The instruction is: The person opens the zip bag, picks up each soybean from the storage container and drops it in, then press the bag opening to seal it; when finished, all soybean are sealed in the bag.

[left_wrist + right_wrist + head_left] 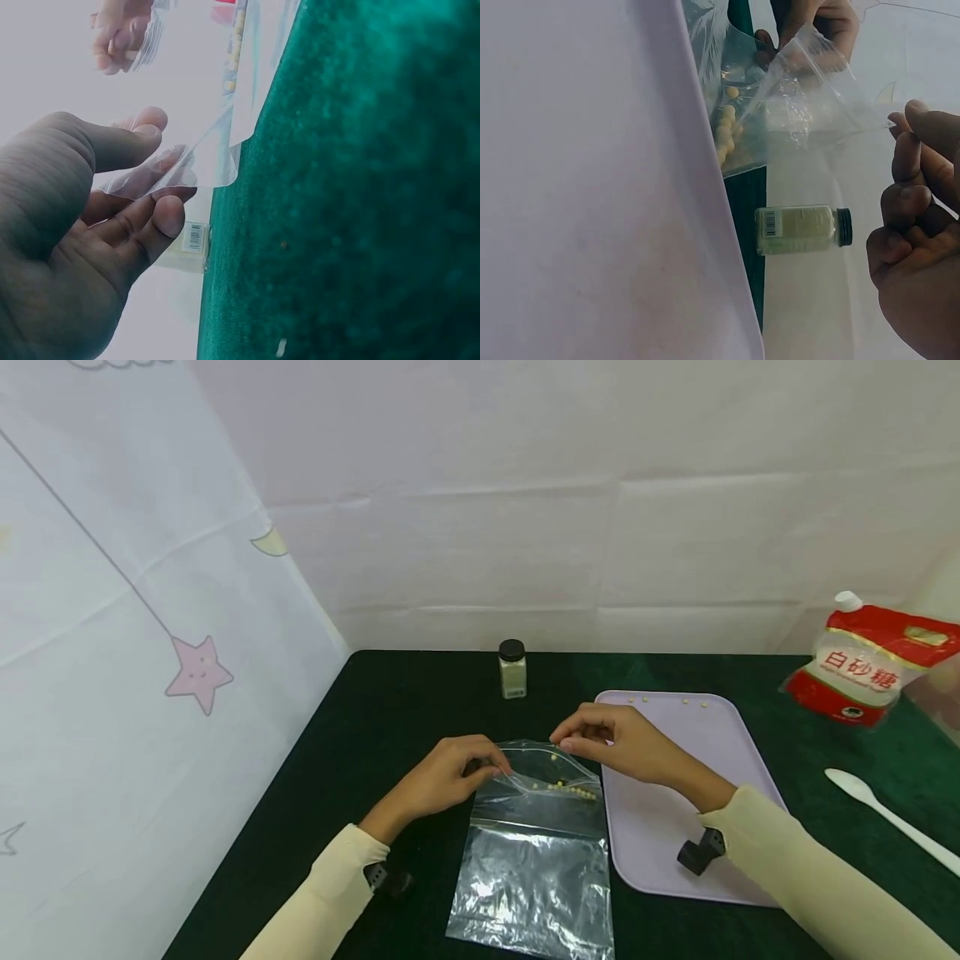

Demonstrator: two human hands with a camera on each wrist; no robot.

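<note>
A clear zip-lock bag (534, 885) lies on the dark green cloth, its top part raised. Small round yellow beans or beads (576, 792) sit inside near its upper end; their exact kind cannot be made out. My left hand (455, 774) pinches the left side of the bag's mouth between thumb and fingers, as the left wrist view also shows. On the other side, my right hand (621, 741) pinches the edge of the mouth with thumb and forefinger. In the right wrist view the bag's film (810, 97) stretches between both hands.
A lilac tray (675, 827) lies under my right forearm, with several yellow pieces at its far edge. Behind the bag stands a small black-capped bottle (513, 670). To the right are a red and white sugar pouch (862, 668) and a white spoon (892, 818). A white curtain hangs behind.
</note>
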